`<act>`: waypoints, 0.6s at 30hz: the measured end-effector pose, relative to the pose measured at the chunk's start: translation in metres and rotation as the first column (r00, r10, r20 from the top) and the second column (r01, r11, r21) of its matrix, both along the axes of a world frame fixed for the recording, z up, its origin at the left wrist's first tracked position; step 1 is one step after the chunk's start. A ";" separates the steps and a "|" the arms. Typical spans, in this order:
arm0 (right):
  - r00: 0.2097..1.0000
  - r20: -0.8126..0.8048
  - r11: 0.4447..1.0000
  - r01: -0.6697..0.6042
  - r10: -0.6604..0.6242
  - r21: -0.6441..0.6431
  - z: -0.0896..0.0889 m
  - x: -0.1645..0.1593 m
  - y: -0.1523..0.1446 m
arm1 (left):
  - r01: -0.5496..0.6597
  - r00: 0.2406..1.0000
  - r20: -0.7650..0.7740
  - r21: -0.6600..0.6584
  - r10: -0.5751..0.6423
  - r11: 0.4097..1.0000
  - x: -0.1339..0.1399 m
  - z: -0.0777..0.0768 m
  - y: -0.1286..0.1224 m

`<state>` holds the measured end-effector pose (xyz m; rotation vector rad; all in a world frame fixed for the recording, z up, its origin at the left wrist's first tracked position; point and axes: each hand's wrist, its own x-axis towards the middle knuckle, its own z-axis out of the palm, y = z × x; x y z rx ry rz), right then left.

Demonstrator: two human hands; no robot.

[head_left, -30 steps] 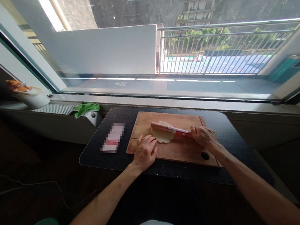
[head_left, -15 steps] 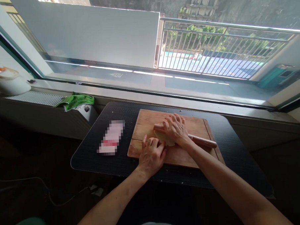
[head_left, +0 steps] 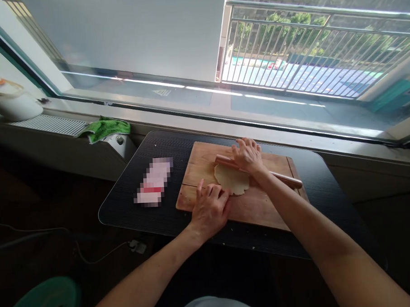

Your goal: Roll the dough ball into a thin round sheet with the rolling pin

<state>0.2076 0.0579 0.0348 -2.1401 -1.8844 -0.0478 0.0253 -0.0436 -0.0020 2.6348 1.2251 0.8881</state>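
A thin, pale sheet of dough with an uneven edge lies on the wooden cutting board. My left hand is at the near left edge of the dough, thumb and fingers closed on it; the fingertips are partly hidden. Across the far side of the dough lies a wooden rolling pin, slanting down to the right. My right hand is over the pin, palm on it and fingers curled past its far side.
The board rests on a dark table by a window. A blurred pinkish item lies left of the board. A green cloth drapes over the radiator. At the lower left stands a green tub.
My right hand has pushed the rolling pin away from me toward the board's far edge, uncovering more of the dough. The left hand stays at the dough's near edge. The view has tilted slightly downward.
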 end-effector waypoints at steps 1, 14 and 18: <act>0.999 -0.017 0.999 0.042 -0.043 -0.012 0.003 0.002 0.007 | 0.000 1.000 0.003 -0.001 0.000 1.000 0.000 0.000 0.000; 0.998 -0.018 0.992 0.058 -0.061 -0.115 0.008 0.005 0.020 | 0.000 1.000 -0.003 -0.047 0.000 0.999 -0.001 0.003 -0.001; 0.998 -0.015 0.995 -0.060 0.059 -0.082 0.002 0.001 0.000 | 0.004 1.000 0.010 -0.048 -0.004 0.999 -0.001 0.003 -0.001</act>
